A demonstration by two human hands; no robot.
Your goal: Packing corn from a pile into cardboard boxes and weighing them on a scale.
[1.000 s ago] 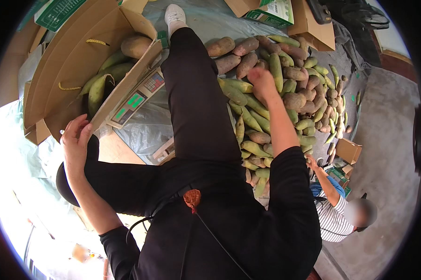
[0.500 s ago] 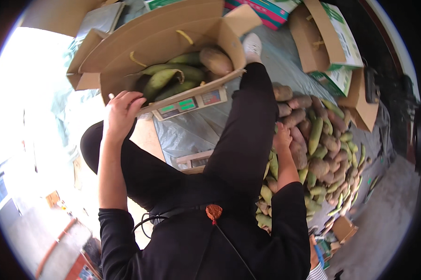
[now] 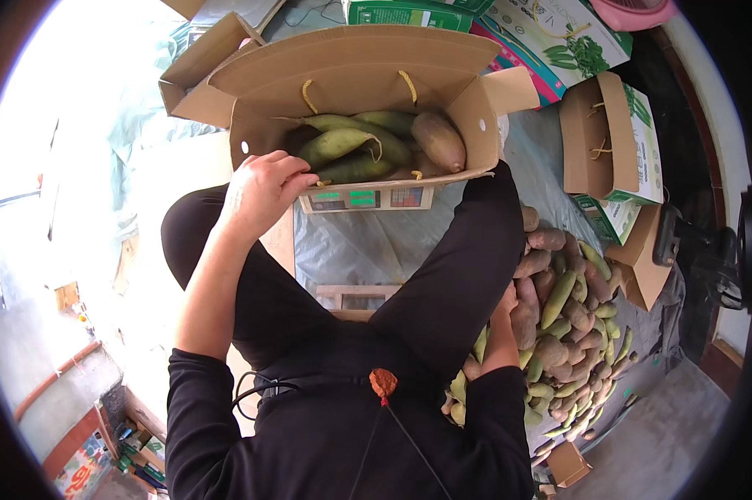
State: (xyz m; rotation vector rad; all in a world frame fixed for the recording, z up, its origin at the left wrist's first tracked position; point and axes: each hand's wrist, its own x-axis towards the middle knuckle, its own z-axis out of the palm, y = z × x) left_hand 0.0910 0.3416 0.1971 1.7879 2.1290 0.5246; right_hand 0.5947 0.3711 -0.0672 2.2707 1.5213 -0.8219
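My left hand (image 3: 263,190) is at the near side of an open cardboard box (image 3: 355,67), fingers bent and close together; whether they pinch it, I can't tell. Inside lie green radishes (image 3: 338,143), with a brown radish (image 3: 438,142) at their right; a scale (image 3: 406,198) shows under the box. My right hand (image 3: 502,310), partly hidden by my thigh (image 3: 476,250), is beside a pile of radishes (image 3: 576,321); I can't tell how its fingers stand

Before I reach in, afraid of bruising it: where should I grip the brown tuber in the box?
I'd grip the brown tuber around its middle, from above: its long, rounded body lies slanted and uncovered, and the box is open above it.
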